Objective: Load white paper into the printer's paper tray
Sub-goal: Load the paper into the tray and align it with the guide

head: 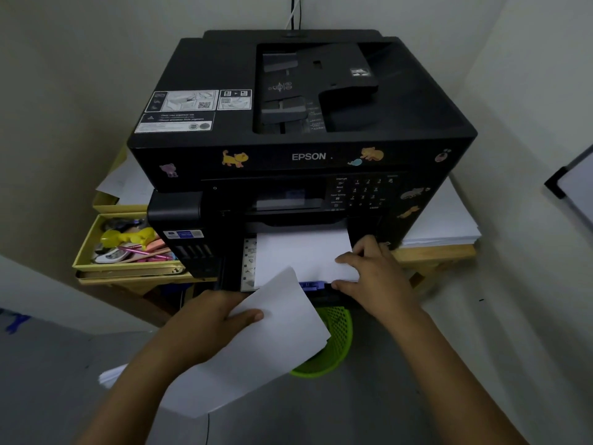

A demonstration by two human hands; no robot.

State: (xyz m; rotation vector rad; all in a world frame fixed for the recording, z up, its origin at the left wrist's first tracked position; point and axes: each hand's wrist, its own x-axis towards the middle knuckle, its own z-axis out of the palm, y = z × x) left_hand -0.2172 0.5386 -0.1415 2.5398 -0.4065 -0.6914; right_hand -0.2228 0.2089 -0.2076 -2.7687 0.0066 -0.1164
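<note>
A: Layout, big to small?

B: Black Epson printer on a wooden surface, animal stickers on its front. Paper tray pulled out at the bottom front, with a stack of white paper lying in it, far edge under the printer body.

A: Other paper?

B: A second sheaf of white sheets is held in front of the tray, tilted, one corner overlapping the tray's front edge. More loose white paper stacked on the surface right of the printer.

A: Hands?

B: Left hand closed on the sheaf, thumb on top, fingers underneath. Right hand at the tray's right front corner: fingers pressing on the loaded stack, thumb against the tray's front edge by the blue guide. Not gripping anything I can confirm.

A: Clutter?

B: Green mesh basket on the floor under the tray. Yellow box of pens and bits left of the printer.
</note>
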